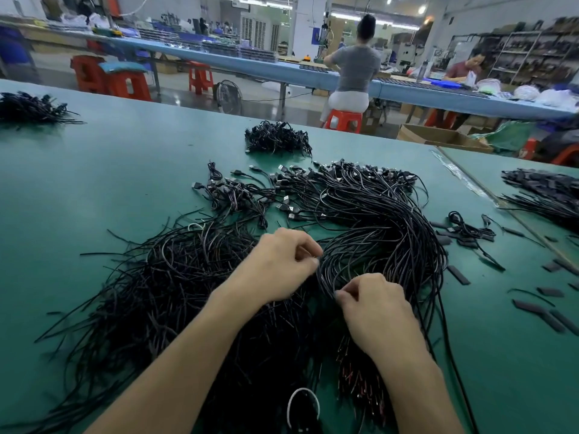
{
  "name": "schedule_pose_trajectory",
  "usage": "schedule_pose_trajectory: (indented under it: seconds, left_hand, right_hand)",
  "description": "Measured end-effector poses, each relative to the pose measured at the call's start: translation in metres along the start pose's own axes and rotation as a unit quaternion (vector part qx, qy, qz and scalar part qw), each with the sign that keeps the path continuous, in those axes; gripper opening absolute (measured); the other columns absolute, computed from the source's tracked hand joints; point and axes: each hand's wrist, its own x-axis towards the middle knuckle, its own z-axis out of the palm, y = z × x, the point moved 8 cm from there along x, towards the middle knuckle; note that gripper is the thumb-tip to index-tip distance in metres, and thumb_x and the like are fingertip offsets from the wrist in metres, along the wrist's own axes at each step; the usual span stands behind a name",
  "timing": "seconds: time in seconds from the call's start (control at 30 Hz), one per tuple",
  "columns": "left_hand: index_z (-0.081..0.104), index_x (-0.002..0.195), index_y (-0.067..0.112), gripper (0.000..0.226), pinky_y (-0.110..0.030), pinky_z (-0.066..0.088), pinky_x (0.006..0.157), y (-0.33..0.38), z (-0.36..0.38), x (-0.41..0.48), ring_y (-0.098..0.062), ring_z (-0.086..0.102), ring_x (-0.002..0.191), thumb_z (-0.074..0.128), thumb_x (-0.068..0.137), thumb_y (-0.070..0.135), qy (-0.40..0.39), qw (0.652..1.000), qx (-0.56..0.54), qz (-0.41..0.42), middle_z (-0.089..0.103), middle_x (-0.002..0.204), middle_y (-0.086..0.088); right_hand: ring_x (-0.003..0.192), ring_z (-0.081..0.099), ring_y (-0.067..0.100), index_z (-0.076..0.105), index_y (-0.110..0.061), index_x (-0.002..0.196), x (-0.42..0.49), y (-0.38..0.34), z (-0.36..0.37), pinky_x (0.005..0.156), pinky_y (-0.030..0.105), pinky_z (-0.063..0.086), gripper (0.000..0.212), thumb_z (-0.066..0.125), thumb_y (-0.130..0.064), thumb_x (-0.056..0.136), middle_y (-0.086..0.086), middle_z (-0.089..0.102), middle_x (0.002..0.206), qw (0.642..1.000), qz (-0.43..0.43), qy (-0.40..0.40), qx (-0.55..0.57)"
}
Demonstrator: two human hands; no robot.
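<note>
A big heap of thin black USB cables [376,220] spreads over the green table [94,189], plugs at the far end and loose wire ends toward me. My left hand [279,264] hovers over the heap's middle with its fingers curled, pinching a cable at its fingertips. My right hand [376,311] is lower and to the right, thumb and forefinger pinching a strand from the curved bundle [338,277]. A looser tangle of cables [163,292] lies left of my arms.
A small coiled pile [277,137] sits farther back, another pile [28,108] at the far left, and more cables [545,192] on the right table. Short black sleeve pieces [532,308] lie scattered at right. People sit at a long blue bench behind.
</note>
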Motion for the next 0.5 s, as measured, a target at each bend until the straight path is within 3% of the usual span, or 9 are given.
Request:
schedule_pose_trajectory:
  seconds: [0.07,0.17,0.27,0.37,0.43,0.5]
  left_hand:
    - [0.073,0.104,0.026,0.015,-0.014,0.054,0.078,0.002,0.009,-0.003,0.01,0.061,0.077,0.067,0.09,0.022,-0.015,1.0,0.0,-0.005,0.066,0.087,0.016]
    - [0.07,0.107,0.027,0.02,-0.034,0.057,0.087,0.0,0.012,-0.006,-0.004,0.065,0.084,0.069,0.088,0.022,-0.026,0.999,0.005,-0.028,0.067,0.087,0.015]
    - [0.067,0.114,0.034,0.03,-0.034,0.056,0.088,-0.001,0.008,-0.006,-0.002,0.062,0.083,0.067,0.09,0.016,-0.017,1.0,-0.001,-0.015,0.065,0.093,0.014]
    - [0.05,0.133,0.051,0.059,-0.028,0.046,0.098,0.008,0.01,-0.006,-0.003,0.052,0.103,0.067,0.091,0.013,-0.037,0.998,0.002,0.044,0.051,0.114,0.014]
    - [0.055,0.133,0.044,0.052,-0.032,0.036,0.109,0.017,0.014,-0.006,-0.01,0.044,0.121,0.064,0.093,0.013,-0.049,0.995,0.012,0.086,0.048,0.124,0.011]
    - [0.066,0.122,0.027,0.036,-0.039,0.036,0.111,0.019,0.016,-0.006,-0.015,0.045,0.126,0.058,0.093,0.008,-0.051,0.993,0.017,0.105,0.051,0.129,0.006]
  right_hand:
    - [0.079,0.059,0.016,0.069,-0.023,0.09,-0.002,-0.002,0.005,0.067,0.03,0.049,0.023,0.065,-0.045,0.091,-0.007,0.059,0.079,1.0,0.0,-0.019,-0.005]
    - [0.078,0.058,0.014,0.069,-0.024,0.091,0.0,-0.001,0.004,0.068,0.028,0.046,0.016,0.066,-0.039,0.092,-0.007,0.061,0.083,1.0,0.004,-0.012,0.011]
    - [0.084,0.057,0.014,0.064,-0.025,0.088,0.005,-0.003,-0.004,0.07,0.027,0.041,0.012,0.06,-0.032,0.096,-0.004,0.064,0.093,0.996,-0.029,0.024,0.083]
    - [0.066,0.062,0.004,0.065,-0.023,0.081,0.005,-0.014,-0.012,0.057,0.015,0.043,0.018,0.06,-0.02,0.097,-0.007,0.066,0.073,0.966,-0.077,0.007,0.246]
    - [0.057,0.055,-0.001,0.067,-0.023,0.079,0.001,-0.027,-0.015,0.056,0.013,0.042,0.019,0.061,-0.017,0.096,-0.011,0.064,0.064,0.948,-0.12,-0.019,0.293]
    - [0.063,0.057,0.001,0.07,-0.024,0.08,-0.005,-0.039,-0.02,0.061,0.019,0.047,0.016,0.064,-0.02,0.095,-0.012,0.066,0.069,0.936,-0.167,-0.034,0.308]
